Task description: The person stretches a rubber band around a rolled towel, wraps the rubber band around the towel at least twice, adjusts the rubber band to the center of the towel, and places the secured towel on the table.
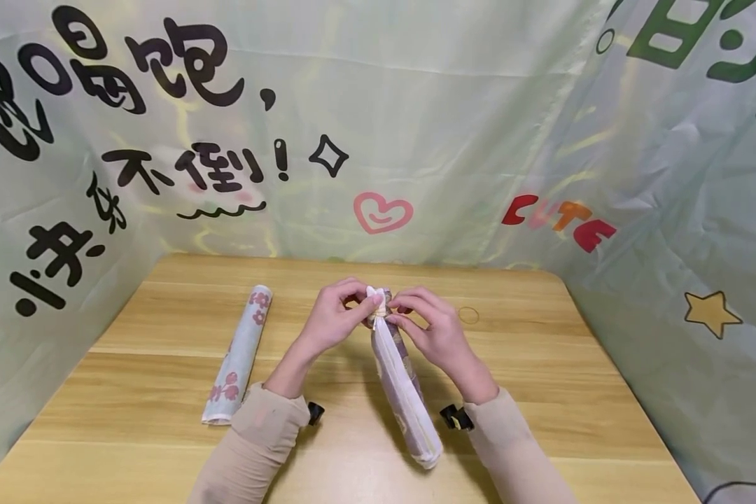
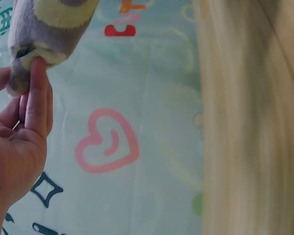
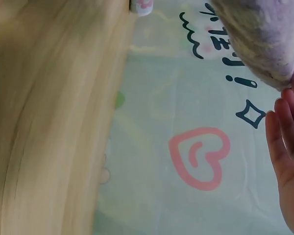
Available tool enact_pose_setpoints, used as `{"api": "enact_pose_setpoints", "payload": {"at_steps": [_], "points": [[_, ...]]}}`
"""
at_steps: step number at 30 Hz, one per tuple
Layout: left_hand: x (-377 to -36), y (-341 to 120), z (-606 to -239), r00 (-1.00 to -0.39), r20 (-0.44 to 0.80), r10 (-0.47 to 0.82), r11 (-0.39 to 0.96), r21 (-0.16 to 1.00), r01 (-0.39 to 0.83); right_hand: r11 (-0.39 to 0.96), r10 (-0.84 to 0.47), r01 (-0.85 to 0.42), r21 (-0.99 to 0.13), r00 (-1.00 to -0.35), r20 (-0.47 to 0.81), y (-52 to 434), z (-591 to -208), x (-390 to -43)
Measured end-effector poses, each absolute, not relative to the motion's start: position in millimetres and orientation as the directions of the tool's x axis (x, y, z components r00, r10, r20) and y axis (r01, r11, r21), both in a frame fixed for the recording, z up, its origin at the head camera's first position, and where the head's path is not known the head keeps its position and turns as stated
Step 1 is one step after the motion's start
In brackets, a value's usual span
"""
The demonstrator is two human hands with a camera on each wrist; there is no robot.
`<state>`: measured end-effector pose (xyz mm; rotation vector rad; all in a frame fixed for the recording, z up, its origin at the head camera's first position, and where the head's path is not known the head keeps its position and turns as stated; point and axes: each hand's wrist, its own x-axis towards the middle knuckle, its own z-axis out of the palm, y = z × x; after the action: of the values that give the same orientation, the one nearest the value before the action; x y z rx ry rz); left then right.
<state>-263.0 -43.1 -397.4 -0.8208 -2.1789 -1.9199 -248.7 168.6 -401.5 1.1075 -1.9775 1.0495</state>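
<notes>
A rolled cloth (image 1: 404, 388) lies lengthwise in the middle of the wooden table (image 1: 542, 392), and a pale band cinches its far end. Both hands meet at that end. My left hand (image 1: 367, 306) pinches it from the left, my right hand (image 1: 395, 313) from the right. In the left wrist view my fingers (image 2: 36, 93) touch the grey-and-yellow end of the rolled cloth (image 2: 49, 19). In the right wrist view the end of the rolled cloth (image 3: 259, 34) sits just above my fingers (image 3: 284, 147). What sits between the fingertips is hidden.
A second rolled cloth (image 1: 238, 355) with pink flowers lies to the left on the table. A loose rubber band (image 1: 468, 315) rests right of my hands. A green printed fabric backdrop (image 1: 428, 140) closes off the back and both sides.
</notes>
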Motion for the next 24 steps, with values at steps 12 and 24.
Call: {"api": "enact_pose_setpoints", "payload": {"at_steps": [12, 24], "points": [[-263, -36, -402, -0.884, 0.412, 0.221, 0.058, 0.899, 0.434, 0.385, -0.5, -0.888, -0.252, -0.43, 0.751, 163, -410, -251], [-266, -39, -403, -0.889, 0.396, 0.232, 0.033, 0.91, 0.414, 0.297, -0.337, -0.86, -0.414, -0.5, 0.798, 160, -415, -251]]}}
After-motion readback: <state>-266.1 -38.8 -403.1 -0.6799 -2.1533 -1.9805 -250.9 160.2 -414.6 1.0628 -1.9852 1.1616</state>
